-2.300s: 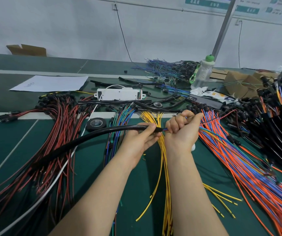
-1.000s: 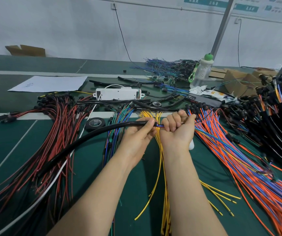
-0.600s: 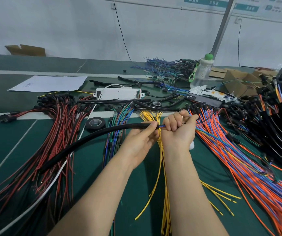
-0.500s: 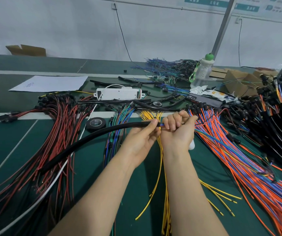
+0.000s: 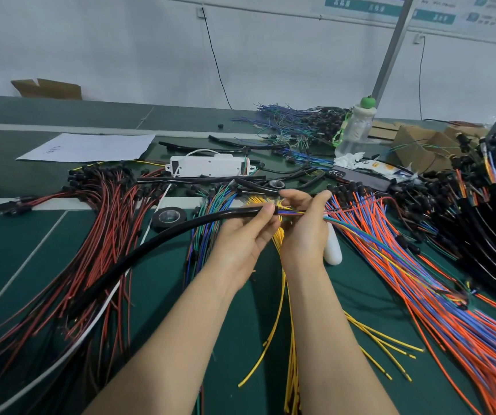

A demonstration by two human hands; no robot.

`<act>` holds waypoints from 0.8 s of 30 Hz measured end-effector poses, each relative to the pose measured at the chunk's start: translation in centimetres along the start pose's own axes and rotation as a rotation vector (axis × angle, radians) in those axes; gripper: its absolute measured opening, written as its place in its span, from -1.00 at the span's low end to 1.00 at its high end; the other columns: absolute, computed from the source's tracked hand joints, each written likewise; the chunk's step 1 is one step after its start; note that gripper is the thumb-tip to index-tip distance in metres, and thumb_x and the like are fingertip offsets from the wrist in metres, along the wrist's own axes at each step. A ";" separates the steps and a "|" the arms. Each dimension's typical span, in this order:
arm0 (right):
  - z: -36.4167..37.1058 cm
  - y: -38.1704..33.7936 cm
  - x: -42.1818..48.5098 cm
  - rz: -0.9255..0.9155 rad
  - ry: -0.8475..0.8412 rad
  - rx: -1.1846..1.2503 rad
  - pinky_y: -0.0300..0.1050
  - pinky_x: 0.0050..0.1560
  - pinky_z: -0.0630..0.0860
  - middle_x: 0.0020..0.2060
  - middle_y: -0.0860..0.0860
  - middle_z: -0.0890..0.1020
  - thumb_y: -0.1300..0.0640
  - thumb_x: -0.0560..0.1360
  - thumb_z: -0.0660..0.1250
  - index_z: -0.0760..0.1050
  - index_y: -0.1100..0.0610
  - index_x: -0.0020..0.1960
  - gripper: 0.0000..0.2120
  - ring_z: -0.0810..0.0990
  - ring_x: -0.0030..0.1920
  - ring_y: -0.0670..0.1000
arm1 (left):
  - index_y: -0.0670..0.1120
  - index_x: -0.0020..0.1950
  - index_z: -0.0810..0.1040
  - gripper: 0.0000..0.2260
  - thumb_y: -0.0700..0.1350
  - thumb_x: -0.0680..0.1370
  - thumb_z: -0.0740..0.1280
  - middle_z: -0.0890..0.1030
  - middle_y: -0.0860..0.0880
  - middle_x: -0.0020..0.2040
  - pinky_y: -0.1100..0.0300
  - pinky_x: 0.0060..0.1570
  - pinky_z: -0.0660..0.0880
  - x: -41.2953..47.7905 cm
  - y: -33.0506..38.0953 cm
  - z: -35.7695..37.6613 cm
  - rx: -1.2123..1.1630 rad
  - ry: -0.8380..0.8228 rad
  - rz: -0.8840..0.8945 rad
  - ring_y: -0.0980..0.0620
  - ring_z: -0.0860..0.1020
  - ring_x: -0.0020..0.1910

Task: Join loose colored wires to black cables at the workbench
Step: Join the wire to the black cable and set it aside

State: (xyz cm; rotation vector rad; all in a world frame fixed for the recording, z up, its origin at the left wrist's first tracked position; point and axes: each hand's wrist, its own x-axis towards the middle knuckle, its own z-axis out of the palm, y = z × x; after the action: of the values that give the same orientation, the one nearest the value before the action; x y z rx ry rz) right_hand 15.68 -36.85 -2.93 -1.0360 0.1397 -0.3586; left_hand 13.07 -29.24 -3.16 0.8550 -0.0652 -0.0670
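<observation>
Where left fingers (image 5: 266, 209) pinch the smooth black cable (image 5: 181, 232), thin colored wires (image 5: 288, 213) (a slim bundle) in curled right fingers (image 5: 315, 202).

Bench mat (image 5: 31, 250) dark green, white stripes. Cable (image 5: 157, 244) black. Left wire bundle (image 5: 100, 235) red (some black). Right bundle (image 5: 420, 280) orange, blue. Middle wires (image 5: 282, 310) yellow.

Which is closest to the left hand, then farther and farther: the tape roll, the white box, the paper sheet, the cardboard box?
1. tape roll, beside the left hand
2. white box, behind
3. paper sheet, back left
4. cardboard box, at the wall
</observation>
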 end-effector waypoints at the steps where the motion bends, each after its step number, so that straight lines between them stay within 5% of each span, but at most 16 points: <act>1: 0.1 0.3 -0.2 0.021 -0.030 -0.050 -0.24 -0.26 0.45 -0.39 -0.05 0.61 -0.17 0.65 -0.11 0.60 0.09 -0.32 -0.34 0.56 -0.34 -0.08 | -0.18 -0.06 0.55 -0.91 -0.28 0.56 0.26 0.64 -0.03 -0.22 0.34 -0.15 0.57 0.0 -0.1 0.1 0.021 -0.022 0.008 0.13 0.59 -0.26; 8: 0.8 0.3 -1.0 0.065 -0.101 -0.120 -0.22 -0.25 0.49 -0.38 -0.03 0.67 -0.22 0.63 -0.05 0.64 0.01 -0.33 -0.37 0.60 -0.29 -0.03 | -0.22 0.07 0.54 -0.85 -0.30 0.58 0.20 0.64 -0.11 -0.11 0.31 -0.14 0.55 -0.1 -0.2 0.5 0.067 -0.068 0.044 0.09 0.60 -0.21; 12: 0.7 0.4 -0.9 0.116 -0.002 -0.156 -0.23 -0.26 0.44 -0.27 0.01 0.65 -0.11 0.59 0.19 0.56 0.17 -0.07 -0.63 0.57 -0.23 -0.02 | -0.30 0.21 0.50 -0.77 -0.29 0.59 0.18 0.59 -0.21 0.11 0.24 0.07 0.52 0.0 -0.1 0.3 0.059 -0.101 0.010 0.01 0.59 -0.01; 16: 0.6 0.2 -1.0 0.112 -0.022 -0.140 -0.25 -0.34 0.39 -0.39 -0.06 0.64 -0.05 0.62 0.15 0.52 0.04 -0.28 -0.63 0.54 -0.30 -0.06 | -0.24 0.11 0.53 -0.84 -0.33 0.58 0.20 0.61 -0.19 0.05 0.30 -0.05 0.55 0.1 0.0 0.0 0.072 -0.114 0.014 0.04 0.62 -0.06; 20: 0.8 0.1 -1.3 0.138 -0.057 -0.075 -0.21 -0.23 0.39 -0.34 -0.03 0.61 -0.05 0.59 0.21 0.55 0.05 -0.22 -0.70 0.52 -0.23 -0.03 | -0.22 -0.07 0.53 -0.89 -0.35 0.56 0.23 0.65 -0.10 -0.14 0.34 -0.15 0.55 0.2 0.1 -0.1 0.051 -0.039 0.046 0.10 0.62 -0.20; 24: 0.4 -1.0 -0.8 0.162 -0.013 0.455 -0.23 -0.23 0.42 -0.34 -0.03 0.47 0.01 0.61 0.20 0.41 0.10 -0.25 -0.71 0.47 -0.29 -0.05 | -0.17 -0.21 0.52 -0.84 -0.36 0.54 0.27 0.59 0.02 -0.34 0.40 -0.28 0.53 0.6 0.5 -0.8 -0.056 0.104 0.029 0.19 0.54 -0.40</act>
State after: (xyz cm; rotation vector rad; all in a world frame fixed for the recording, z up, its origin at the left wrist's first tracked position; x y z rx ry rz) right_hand 14.84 -36.72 -1.91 -0.5727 0.1226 -0.2215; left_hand 13.76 -28.39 -3.33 0.8005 0.0213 0.0028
